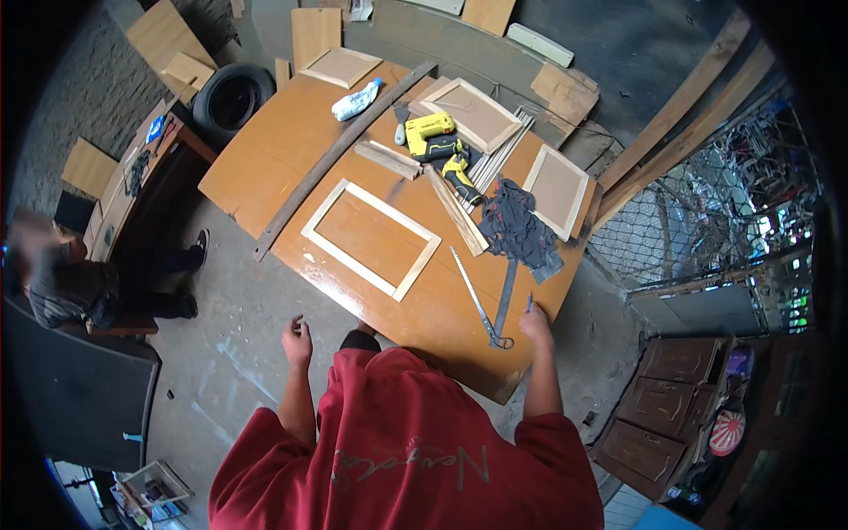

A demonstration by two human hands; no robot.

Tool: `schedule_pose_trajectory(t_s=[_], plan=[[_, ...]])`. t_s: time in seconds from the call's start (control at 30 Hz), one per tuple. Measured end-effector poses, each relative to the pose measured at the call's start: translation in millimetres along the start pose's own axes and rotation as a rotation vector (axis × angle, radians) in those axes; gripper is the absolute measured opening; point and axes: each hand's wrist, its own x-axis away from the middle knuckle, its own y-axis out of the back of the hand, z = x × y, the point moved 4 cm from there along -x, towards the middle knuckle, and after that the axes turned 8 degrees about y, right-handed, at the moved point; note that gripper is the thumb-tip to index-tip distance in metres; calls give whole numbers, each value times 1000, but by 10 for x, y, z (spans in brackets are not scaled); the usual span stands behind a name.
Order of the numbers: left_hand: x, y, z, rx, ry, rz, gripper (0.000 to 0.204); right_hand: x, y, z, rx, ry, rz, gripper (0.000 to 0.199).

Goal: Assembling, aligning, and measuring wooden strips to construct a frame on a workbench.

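Note:
My right hand (534,325) is closed over the table's right front edge, gripping a short thin pencil (529,301) that points up between the fingers. Off the front edge, my left hand (299,343) hangs in the air, fingers loosely apart and nothing in them. Between the two, a light wooden frame (329,249) lies flat on the orange-brown table (291,168). Just left of my right hand are a narrow saw (470,287) with a looped handle and a flat metal ruler (506,296). A dark crumpled cloth (512,221) partly covers the ruler's far end.
Farther back lie a yellow-black power tool (430,134), a second one (458,175), thin wood strips (505,146), panelled frames (556,190), a long dark beam (331,168) and a plastic bottle (356,102). Another person (79,287) sits at left by a bench. Brown cabinets (658,389) stand at right.

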Motion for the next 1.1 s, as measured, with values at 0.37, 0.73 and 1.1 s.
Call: schedule_pose_trajectory(t_s=[0.37,0.73,1.1], plan=[[-226,74,-448,90,-140,6,28,389,0,1453,58,41,-319,41],[-1220,37,-1216,312,-228,106,25,536,156,1463,20,55,-505,18],[-2221,-174,-2248,236,-567,392,20,952,-410,3029,58,69,-987,23]])
